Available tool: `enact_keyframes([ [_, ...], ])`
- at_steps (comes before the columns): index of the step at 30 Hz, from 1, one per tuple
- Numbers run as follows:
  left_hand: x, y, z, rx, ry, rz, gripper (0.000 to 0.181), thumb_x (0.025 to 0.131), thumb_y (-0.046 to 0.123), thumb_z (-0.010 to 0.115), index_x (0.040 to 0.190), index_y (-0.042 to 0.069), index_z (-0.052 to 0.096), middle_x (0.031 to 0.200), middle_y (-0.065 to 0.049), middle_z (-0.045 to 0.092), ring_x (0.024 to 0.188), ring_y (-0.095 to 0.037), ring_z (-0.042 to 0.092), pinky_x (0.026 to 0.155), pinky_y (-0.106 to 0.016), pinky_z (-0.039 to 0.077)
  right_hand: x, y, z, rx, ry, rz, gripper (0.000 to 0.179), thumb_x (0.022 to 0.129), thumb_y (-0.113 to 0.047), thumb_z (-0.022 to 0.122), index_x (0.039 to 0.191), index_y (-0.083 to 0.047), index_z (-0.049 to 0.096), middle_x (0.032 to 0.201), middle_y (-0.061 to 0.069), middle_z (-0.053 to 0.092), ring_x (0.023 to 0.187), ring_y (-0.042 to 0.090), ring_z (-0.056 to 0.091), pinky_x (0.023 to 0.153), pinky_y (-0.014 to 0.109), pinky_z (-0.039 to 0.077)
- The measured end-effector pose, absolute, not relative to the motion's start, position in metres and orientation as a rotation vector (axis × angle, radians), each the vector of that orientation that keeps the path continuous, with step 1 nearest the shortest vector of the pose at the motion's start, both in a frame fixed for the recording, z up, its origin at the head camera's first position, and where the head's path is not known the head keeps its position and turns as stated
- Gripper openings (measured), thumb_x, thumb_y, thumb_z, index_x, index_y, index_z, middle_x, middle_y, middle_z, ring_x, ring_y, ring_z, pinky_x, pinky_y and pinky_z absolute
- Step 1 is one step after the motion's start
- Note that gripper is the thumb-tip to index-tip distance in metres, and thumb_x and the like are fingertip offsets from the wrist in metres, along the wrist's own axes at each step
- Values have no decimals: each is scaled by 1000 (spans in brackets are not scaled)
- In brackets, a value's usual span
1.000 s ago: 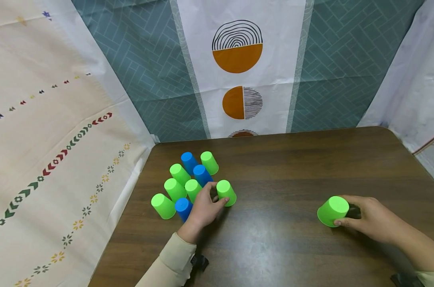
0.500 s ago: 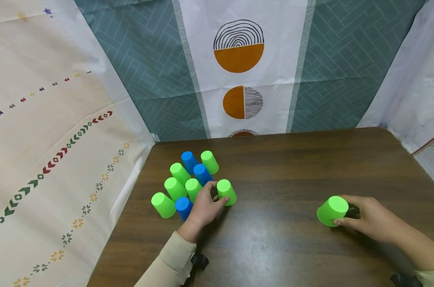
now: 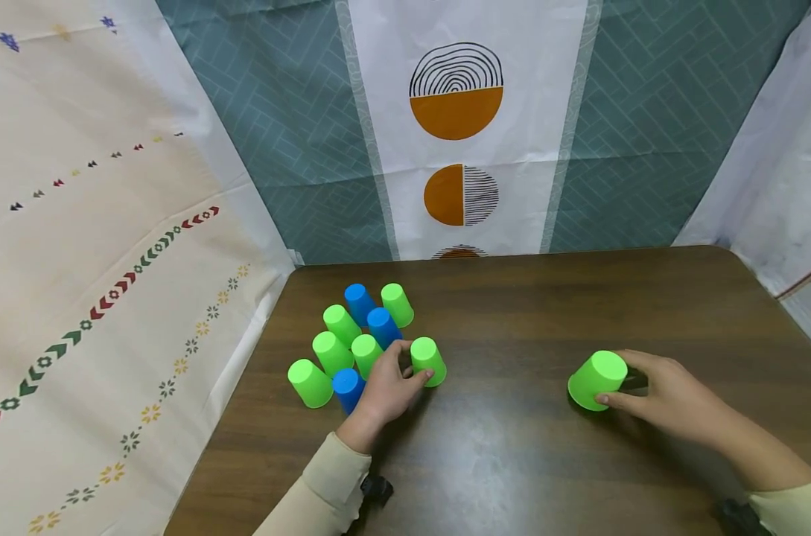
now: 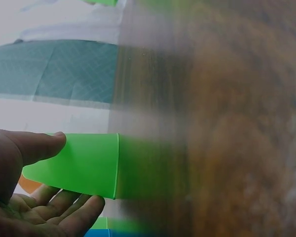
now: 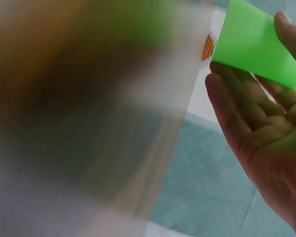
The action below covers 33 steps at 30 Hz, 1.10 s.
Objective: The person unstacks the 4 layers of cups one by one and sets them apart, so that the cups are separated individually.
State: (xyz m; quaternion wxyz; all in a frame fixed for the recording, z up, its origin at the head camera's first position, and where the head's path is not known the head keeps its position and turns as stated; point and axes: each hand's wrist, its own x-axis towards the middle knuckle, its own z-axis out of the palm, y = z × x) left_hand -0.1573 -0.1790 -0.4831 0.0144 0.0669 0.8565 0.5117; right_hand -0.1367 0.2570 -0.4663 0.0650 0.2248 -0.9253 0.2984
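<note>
Near the middle of the table, my left hand (image 3: 386, 391) holds an upside-down green cup (image 3: 428, 362) between thumb and fingers. In the left wrist view, the thumb lies on one side of this cup (image 4: 84, 163) and the fingers on the other. Farther right, my right hand (image 3: 680, 398) grips another upside-down green cup (image 3: 596, 381), slightly tilted. The right wrist view shows that cup (image 5: 256, 44) between thumb and fingers. Whether it touches the table cannot be told. Just left of my left hand stand three blue cups, one a front blue cup (image 3: 348, 388), among several green ones.
The group's outer members include a green cup (image 3: 310, 383) at front left, a blue cup (image 3: 359, 304) at the back and a green cup (image 3: 397, 305) behind my left hand. The brown wooden table (image 3: 512, 313) meets a patterned curtain (image 3: 298, 141) at its far edge.
My right hand has moved left and a little away from me with its green cup. My left hand and its cup keep their place; the head view has shifted slightly.
</note>
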Motion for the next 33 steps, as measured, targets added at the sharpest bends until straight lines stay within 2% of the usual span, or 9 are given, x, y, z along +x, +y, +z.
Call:
enact_keyframes([
  [4,-157,-178,-484,199,2657,1610,49,94,13,80,134,0,55,131,-15,64,126,-33,62,104,-49,53,-146,234,-458,673,-2797,979,56,83,-42,90,127,-14,71,119,-3,73,111,24,68,88,51,57],
  [7,-157,-179,-483,197,2655,1614,48,94,13,80,133,0,55,131,-15,64,126,-32,62,105,-49,53,-155,214,-453,691,-2799,1053,59,83,-44,90,129,-11,71,117,-2,74,111,28,69,90,56,56],
  [10,-157,-179,-482,196,2660,1610,48,94,12,80,133,1,56,131,-15,64,126,-32,62,105,-49,53,-166,193,-450,731,-2800,1119,59,81,-44,91,126,-13,72,111,-6,75,106,23,70,89,52,58],
  [13,-157,-180,-481,194,2664,1604,47,94,12,80,133,1,55,131,-15,64,126,-32,62,106,-49,52,-178,175,-450,776,-2802,1198,54,80,-42,93,123,-17,72,104,-12,74,97,14,71,82,42,61],
  [18,-157,-179,-479,196,2685,1563,47,95,14,80,133,1,56,131,-15,63,125,-32,62,104,-48,54,-193,149,-453,815,-2842,1288,54,78,-38,94,124,-21,70,105,-12,73,95,10,72,77,31,61],
  [26,-159,-177,-478,188,2695,1544,50,94,14,80,135,1,55,131,-15,63,125,-31,62,103,-46,55,-212,118,-458,837,-2867,1262,57,77,-34,96,126,-18,71,108,-8,73,98,16,73,80,35,62],
  [33,-160,-179,-479,185,2680,1552,50,94,13,80,135,0,55,130,-14,64,125,-30,63,103,-46,55,-220,97,-460,878,-2884,1234,56,77,-33,96,126,-17,72,110,-9,73,98,14,73,82,36,61],
])
